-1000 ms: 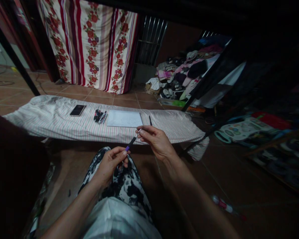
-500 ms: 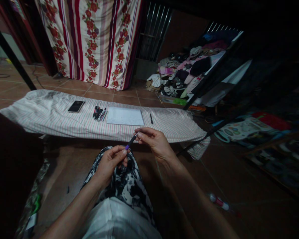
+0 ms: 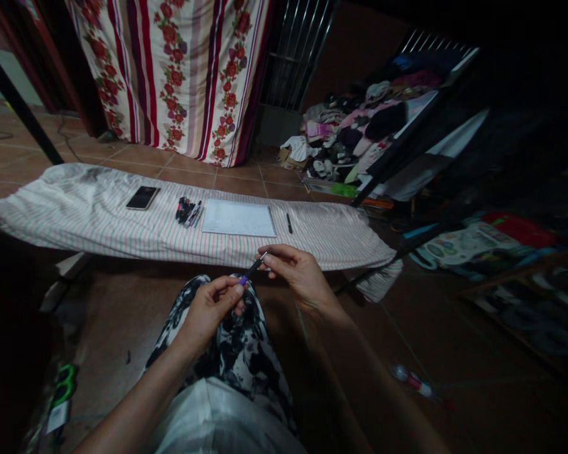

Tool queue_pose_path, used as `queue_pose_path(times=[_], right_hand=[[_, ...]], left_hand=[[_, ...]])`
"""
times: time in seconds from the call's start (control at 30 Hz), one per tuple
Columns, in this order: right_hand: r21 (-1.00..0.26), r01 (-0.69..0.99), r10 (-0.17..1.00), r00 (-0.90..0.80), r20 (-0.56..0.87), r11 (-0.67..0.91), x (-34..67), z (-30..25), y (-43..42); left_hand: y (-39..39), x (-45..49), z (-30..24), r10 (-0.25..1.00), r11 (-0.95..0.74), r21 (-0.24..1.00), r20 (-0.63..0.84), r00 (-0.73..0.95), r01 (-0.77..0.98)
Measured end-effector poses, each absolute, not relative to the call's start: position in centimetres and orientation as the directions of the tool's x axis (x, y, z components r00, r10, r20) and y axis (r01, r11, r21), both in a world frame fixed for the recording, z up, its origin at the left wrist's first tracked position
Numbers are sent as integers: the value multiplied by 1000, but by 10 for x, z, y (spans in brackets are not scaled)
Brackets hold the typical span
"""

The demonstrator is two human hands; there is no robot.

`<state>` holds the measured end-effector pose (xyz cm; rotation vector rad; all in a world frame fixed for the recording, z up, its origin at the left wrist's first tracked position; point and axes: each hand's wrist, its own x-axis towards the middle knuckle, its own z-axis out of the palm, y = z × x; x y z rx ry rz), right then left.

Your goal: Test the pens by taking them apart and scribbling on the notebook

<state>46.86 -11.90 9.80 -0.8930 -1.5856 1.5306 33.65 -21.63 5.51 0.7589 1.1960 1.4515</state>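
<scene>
Viewpoint has shifted, exposing more green loops [image 3: 65, 382]; left hand [image 3: 209, 308] holds pen [image 3: 252, 270].

Pen [image 3: 253, 270] plastic-looking, tip [image 3: 264, 256] metallic; notebook [image 3: 239, 217] matt paper; phone [image 3: 142, 197] glossy; cover [image 3: 99, 217] matt cloth.

purple and black pen [image 3: 252, 270], pink-striped white cloth [image 3: 99, 217], red-flowered curtain [image 3: 173, 82]

The view is dim, its upper right corner nearly black.
</scene>
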Motion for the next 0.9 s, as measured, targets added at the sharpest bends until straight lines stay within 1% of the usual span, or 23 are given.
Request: queue_pose_path(times=[0.1, 0.33, 0.5, 0.77, 0.83, 0.9], right_hand=[[-999, -11, 876, -481, 33, 32, 467, 98, -119], [-999, 10, 868, -495, 40, 52, 467, 94, -118], [-1000, 10, 867, -498, 9, 16, 468, 94, -118], [-999, 35, 887, -462, -25, -10, 466, 89, -119], [-999, 42, 890, -456, -29, -11, 465, 86, -120], [-999, 23, 888, -458, -35, -28, 464, 85, -121]], left_hand=[[-216, 336, 55, 958, 64, 943, -150, -246, -326], [-216, 334, 57, 957, 55, 965, -125, -263, -258], [-214, 334, 53, 955, 40, 972, -105, -277, -230], [-214, 336, 44, 934, -12, 1000, 6, -358, -16], [-215, 336, 44, 930, -22, 1000, 15, -366, -16], [-215, 336, 45, 934, -14, 997, -12, -356, -71]])
